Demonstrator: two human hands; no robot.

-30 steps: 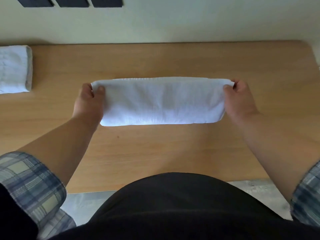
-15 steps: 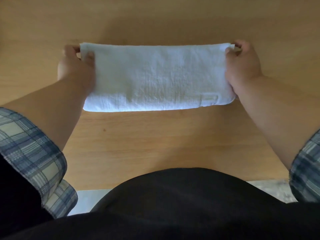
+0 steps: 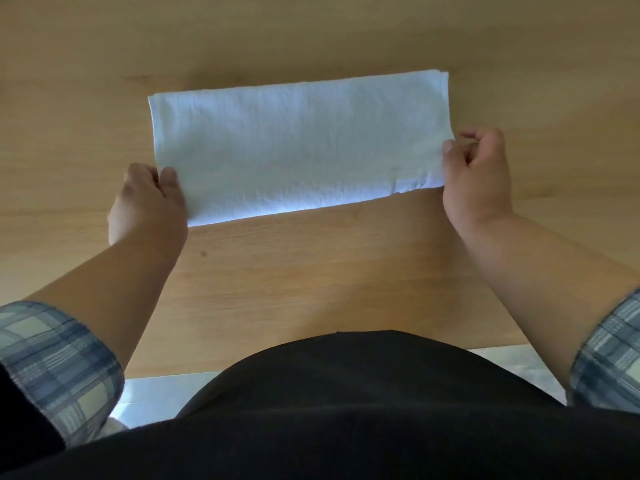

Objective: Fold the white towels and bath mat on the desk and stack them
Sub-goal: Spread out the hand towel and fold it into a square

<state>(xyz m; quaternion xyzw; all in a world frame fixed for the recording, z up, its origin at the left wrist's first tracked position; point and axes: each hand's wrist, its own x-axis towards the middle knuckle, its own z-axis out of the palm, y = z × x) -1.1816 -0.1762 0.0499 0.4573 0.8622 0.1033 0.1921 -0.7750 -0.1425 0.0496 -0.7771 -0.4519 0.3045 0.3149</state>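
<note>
A left hand (image 3: 149,199) pinches the near-left corner of a folded white towel (image 3: 301,147), a long strip lying flat mid-desk (image 3: 311,278) (slightly askew, right end farther away). The right hand (image 3: 476,178) curls at its right edge, thumb touching; whether it grips cannot be told. Bare wood lies on every side.

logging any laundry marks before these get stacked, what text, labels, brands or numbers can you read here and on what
No readable text in this view.
The white towel has a small rectangular patch near its right end that looks like a label: too blurred to tell whether it bears any print.
The desk and the plaid sleeves show no writing.
</note>
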